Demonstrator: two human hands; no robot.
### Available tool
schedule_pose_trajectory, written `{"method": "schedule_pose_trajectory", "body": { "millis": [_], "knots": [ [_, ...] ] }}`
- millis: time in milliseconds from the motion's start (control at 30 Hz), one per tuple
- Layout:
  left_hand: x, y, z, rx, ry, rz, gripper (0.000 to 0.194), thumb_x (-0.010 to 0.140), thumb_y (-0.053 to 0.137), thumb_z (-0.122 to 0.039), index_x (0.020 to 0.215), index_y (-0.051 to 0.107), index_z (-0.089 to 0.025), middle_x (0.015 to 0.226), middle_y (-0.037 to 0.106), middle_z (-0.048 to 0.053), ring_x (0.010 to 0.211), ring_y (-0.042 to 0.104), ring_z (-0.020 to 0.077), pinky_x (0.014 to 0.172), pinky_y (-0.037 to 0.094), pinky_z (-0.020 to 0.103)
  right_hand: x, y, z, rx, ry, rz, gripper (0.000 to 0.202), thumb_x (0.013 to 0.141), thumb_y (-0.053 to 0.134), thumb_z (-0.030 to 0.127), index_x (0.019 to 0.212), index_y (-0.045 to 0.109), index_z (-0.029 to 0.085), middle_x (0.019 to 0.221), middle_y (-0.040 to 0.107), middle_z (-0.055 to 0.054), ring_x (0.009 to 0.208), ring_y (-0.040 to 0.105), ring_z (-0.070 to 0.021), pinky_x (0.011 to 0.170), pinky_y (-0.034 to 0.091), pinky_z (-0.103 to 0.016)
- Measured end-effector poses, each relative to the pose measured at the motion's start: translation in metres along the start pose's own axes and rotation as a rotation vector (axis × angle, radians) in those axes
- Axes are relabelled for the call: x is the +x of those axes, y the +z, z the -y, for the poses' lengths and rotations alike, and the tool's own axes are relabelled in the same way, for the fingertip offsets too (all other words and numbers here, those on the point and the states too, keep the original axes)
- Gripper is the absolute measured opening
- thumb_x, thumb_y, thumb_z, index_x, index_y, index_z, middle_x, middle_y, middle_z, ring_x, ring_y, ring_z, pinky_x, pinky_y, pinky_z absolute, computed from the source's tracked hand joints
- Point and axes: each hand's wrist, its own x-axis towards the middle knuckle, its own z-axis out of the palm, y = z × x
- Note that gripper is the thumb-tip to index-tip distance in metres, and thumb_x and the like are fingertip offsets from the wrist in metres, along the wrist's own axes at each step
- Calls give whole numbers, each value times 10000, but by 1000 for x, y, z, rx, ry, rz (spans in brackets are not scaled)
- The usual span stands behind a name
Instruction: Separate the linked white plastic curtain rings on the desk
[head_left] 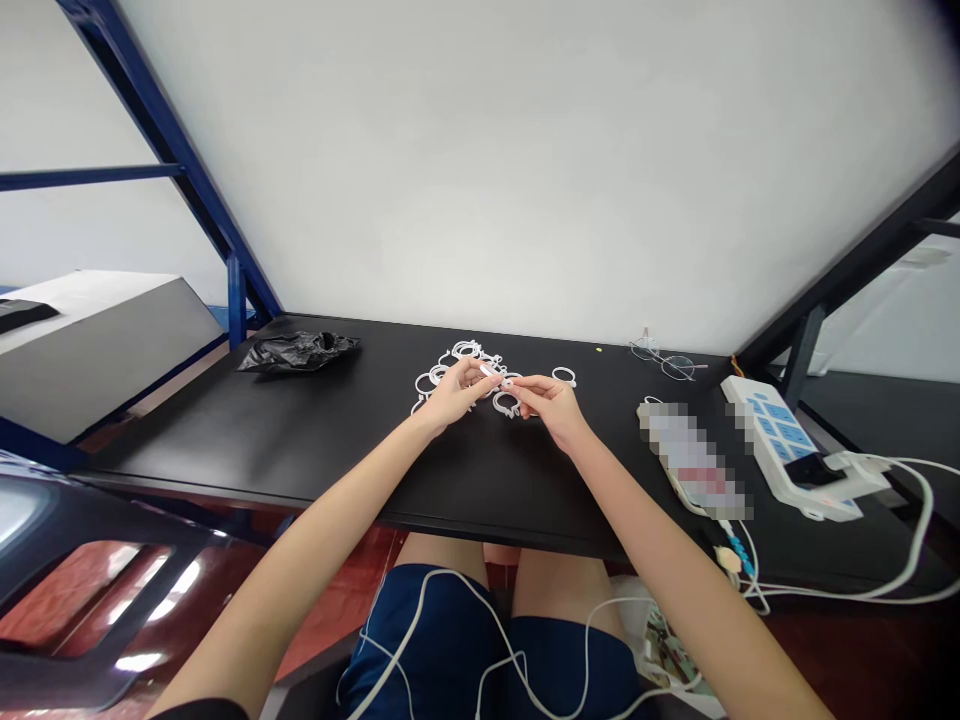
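Note:
Several white rings with small tabs [466,349] lie in a loose pile at the middle of the black table. Over the pile's near right side, my left hand [454,393] pinches a small white piece [489,371] between thumb and fingers. My right hand [551,402] meets it from the right, its closed fingertips on a small white part [508,383]. The exact shape of what the fingertips hold is too small to tell. A single white ring [564,376] lies apart, just beyond my right hand.
A crumpled black plastic bag [300,350] lies at the left on the black table [322,440]. On the right are eyeglasses [664,360], a phone [694,460] on a cable and a white power strip [787,440]. White cables [847,594] run across the near right and my lap.

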Motion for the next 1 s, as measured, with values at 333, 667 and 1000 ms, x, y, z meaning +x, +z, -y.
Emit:
{"method": "schedule_pose_trajectory", "body": {
  "millis": [333,667,1000],
  "knots": [
    [-1,-1,0,1,-8,15,350,794,683,-464,936,530,-183,925,633,30,856,590,145,725,452,274,0,-1,-2,-8,-7,8,284,578,849,388,774,765,201,666,684,1,464,482,-70,502,444,-270],
    [-1,-2,-3,11,-11,40,347,794,681,-464,933,544,-178,919,623,28,865,590,149,728,452,273,1,-2,-3,-10,-5,12,301,570,849,400,776,763,199,704,705,-11,465,477,-68,492,437,-266],
    [-2,-2,-7,-4,-23,51,341,789,685,-455,929,547,-176,912,621,28,855,584,138,722,453,259,0,-1,0,-10,-4,15,298,556,857,394,759,763,198,694,698,-9,466,471,-66,493,437,-269]
  ]
}}
